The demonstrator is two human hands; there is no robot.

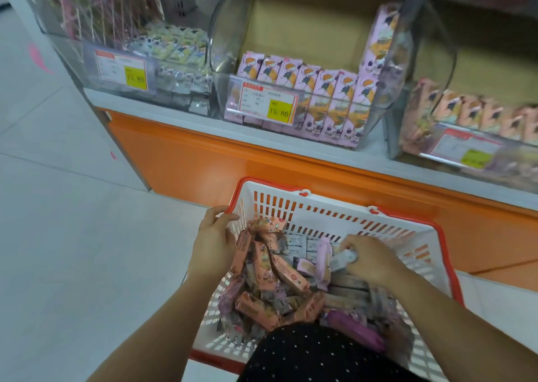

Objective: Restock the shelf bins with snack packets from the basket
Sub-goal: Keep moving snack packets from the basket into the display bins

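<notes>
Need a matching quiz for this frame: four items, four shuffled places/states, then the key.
1. left hand
2. right hand
3. middle bin
4. orange packets

A. holds rows of purple packets
B. grips the basket rim
C. piled in the basket's left side
D. pinches a grey packet

Pairs: 1-B, 2-D, 3-A, 4-C

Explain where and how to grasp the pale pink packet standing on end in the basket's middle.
Pinch the pale pink packet at its upper end, coming from above. It stands nearly upright, its top free while its lower end is wedged among other packets in the basket, beside the right hand.
</notes>
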